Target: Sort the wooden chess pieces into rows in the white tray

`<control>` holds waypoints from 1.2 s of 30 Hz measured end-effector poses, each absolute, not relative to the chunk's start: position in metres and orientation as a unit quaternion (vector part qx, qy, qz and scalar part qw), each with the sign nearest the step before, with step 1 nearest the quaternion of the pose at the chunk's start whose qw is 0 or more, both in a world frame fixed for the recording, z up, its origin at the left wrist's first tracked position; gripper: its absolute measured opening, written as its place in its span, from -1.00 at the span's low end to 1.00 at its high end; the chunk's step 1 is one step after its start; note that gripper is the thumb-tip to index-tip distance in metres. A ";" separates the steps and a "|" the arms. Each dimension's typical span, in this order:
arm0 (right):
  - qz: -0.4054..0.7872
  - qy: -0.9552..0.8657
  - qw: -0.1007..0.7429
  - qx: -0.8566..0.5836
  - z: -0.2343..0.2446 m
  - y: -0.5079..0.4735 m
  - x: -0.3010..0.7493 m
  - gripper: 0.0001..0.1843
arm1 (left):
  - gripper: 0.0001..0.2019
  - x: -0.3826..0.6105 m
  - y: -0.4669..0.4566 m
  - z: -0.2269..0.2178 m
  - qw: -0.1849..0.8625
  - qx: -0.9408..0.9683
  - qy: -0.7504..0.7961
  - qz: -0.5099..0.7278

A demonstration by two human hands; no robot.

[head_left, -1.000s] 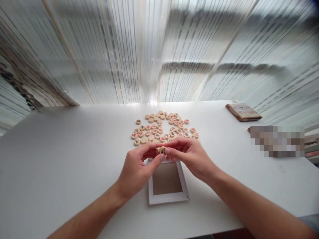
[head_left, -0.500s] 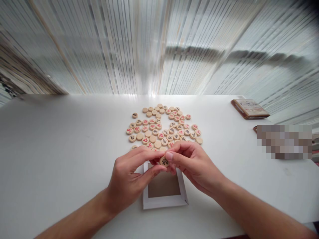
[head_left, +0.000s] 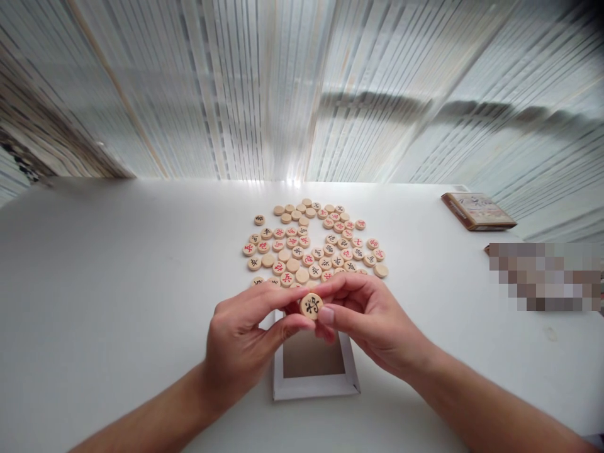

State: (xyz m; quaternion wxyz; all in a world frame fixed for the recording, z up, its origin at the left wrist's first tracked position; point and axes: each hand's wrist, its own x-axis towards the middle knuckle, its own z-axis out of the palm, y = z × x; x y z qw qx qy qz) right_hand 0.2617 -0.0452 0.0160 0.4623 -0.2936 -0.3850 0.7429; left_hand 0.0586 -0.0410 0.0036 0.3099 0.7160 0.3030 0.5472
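A round wooden Chinese chess piece (head_left: 311,306) with a black character faces me, held up between both hands. My left hand (head_left: 252,327) pinches it from the left, with thumb below and fingertips above. From the other side, my right hand (head_left: 365,321) is closed on it, thumb tip against the piece's right edge. Beneath the hands lies an open shallow white box (head_left: 316,387) with a brown inside; its far part is hidden by my fingers. Just beyond, many loose chess pieces (head_left: 302,275) are spread, some with red or black characters upward, others blank side up.
The pieces lie on a white table (head_left: 141,270). A flat brown-edged box (head_left: 481,211) with a picture on its lid rests at the far right. Nearer on that side is a blurred-out object (head_left: 547,277). Striped curtains (head_left: 236,94) hang behind the table.
The held chess piece has turned so its character faces me more fully. My right thumb has slid from its upper edge down to its right edge. The view has shifted slightly.
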 end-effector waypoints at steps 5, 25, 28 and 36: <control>0.753 -0.375 0.455 -0.291 0.017 -0.046 0.260 -0.75 | -0.62 0.060 -0.043 0.007 0.305 0.715 0.300 0.553; 0.786 -0.321 0.428 -0.309 0.015 -0.045 0.260 -0.59 | -0.68 0.057 -0.040 0.011 0.286 0.745 0.269 0.538; 0.788 -0.318 0.430 -0.305 0.015 -0.044 0.260 -0.58 | -0.63 0.056 -0.040 0.009 0.287 0.755 0.266 0.526; 0.757 -0.352 0.441 -0.331 0.016 -0.045 0.261 -0.63 | -0.61 0.059 -0.042 0.012 0.287 0.773 0.269 0.498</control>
